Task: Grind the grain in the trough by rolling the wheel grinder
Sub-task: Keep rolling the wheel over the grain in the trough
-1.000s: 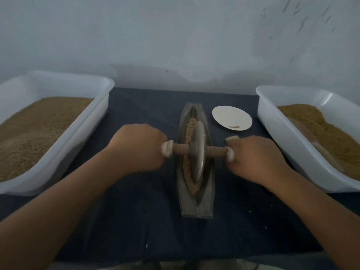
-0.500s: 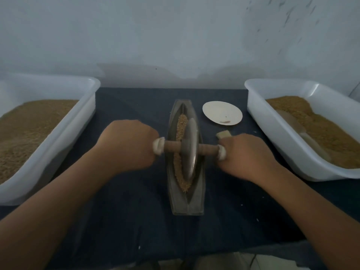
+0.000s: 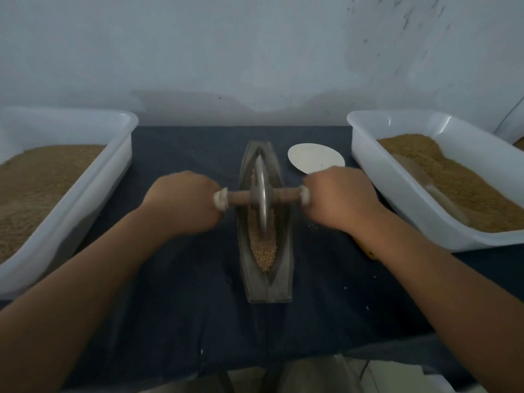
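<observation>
A narrow boat-shaped metal trough point(image 3: 280, 282) lies lengthwise on the dark cloth in the middle of the table. Brown grain point(image 3: 264, 252) fills its groove, most of it visible toward the near end. The wheel grinder point(image 3: 262, 198), a metal disc on a wooden axle, stands upright in the groove in the far half of the trough. My left hand point(image 3: 184, 201) is closed around the axle's left end. My right hand point(image 3: 337, 198) is closed around its right end. The handle ends are hidden inside my fists.
A white tub point(image 3: 93, 177) of brown grain stands at the left, and another white tub point(image 3: 377, 171) with grain and a scoop stands at the right. A small white plate point(image 3: 314, 160) lies behind my right hand. A few loose grains dot the dark cloth point(image 3: 175, 296).
The wheel has rolled away from me along the trough, both hands going with it. More grain now shows at the near end of the groove.
</observation>
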Motion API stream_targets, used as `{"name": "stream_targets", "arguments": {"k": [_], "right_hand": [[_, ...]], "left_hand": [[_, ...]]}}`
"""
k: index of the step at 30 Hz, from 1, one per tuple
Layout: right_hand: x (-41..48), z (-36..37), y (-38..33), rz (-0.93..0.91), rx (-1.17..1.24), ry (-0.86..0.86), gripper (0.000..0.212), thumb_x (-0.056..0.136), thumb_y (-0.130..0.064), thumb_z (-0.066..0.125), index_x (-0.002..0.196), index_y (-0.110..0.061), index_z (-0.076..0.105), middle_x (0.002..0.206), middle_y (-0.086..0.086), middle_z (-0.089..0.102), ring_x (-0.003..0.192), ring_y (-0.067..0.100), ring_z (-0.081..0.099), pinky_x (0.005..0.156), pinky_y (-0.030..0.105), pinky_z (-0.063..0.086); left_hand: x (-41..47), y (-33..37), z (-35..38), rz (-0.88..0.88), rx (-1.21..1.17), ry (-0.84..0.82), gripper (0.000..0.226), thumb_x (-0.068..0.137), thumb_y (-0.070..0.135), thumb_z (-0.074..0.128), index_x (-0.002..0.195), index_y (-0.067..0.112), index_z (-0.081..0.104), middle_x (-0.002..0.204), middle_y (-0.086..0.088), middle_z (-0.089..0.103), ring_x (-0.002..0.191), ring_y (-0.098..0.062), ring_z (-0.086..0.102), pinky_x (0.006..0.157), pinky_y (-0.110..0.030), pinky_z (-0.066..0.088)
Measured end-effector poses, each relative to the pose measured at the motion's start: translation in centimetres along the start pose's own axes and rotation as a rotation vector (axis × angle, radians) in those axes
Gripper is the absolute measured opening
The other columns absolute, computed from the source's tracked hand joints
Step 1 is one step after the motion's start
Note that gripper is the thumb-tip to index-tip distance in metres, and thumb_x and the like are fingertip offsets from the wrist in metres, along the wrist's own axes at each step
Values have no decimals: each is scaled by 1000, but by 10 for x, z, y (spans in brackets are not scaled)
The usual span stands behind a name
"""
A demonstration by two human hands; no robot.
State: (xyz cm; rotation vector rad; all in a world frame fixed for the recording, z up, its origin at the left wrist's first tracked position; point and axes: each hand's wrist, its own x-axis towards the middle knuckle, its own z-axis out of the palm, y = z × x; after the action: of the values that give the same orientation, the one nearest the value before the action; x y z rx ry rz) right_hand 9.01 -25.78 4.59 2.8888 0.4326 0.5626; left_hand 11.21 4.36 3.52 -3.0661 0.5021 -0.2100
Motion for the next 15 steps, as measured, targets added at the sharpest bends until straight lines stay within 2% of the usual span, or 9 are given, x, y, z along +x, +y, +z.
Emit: {"name": "stream_targets", "arguments": {"k": [2,4,7,10,12,15], "right_hand": [[-30,-9,-2,-47,27,-16,28,75,-46,55,59,-29,42,50,-11,34,41,7,32,44,21,19],[-37,-12,-1,-38,16,-17,28,72,-48,58,58,-30,42,48,-12,28,41,2,25,44,20,14],[-9,3,1,55,34,-91,31,85,-44,55,62,-26,45,56,-7,47,48,12,44,47,26,26],[31,19,1,173,45,20,32,91,-36,54,65,-19,47,60,-3,48,51,16,39,49,28,24],[45,21,1,192,71,71,29,86,-35,51,66,-14,51,59,-1,48,50,17,34,50,28,22],[38,22,4,179,93,-7,36,90,-43,49,68,-16,54,63,-2,52,59,25,50,53,30,31]], "left_hand": [[-29,-1,5,69,79,112,29,74,55,46,59,30,51,52,12,49,46,-7,45,45,-22,25],[-34,-2,5,89,108,151,30,73,57,44,58,31,49,49,13,45,43,-6,42,45,-20,24],[0,0,-2,30,69,49,29,80,53,51,65,29,56,62,11,57,57,-13,56,53,-27,40],[50,4,-12,-48,75,82,33,86,54,54,71,24,59,76,6,63,73,-26,64,65,-34,48],[68,5,-18,-58,66,72,40,86,61,53,75,24,63,78,4,63,71,-26,61,67,-34,48],[57,8,-25,-8,40,1,38,85,61,50,70,27,59,75,7,60,70,-23,61,68,-35,51]]}}
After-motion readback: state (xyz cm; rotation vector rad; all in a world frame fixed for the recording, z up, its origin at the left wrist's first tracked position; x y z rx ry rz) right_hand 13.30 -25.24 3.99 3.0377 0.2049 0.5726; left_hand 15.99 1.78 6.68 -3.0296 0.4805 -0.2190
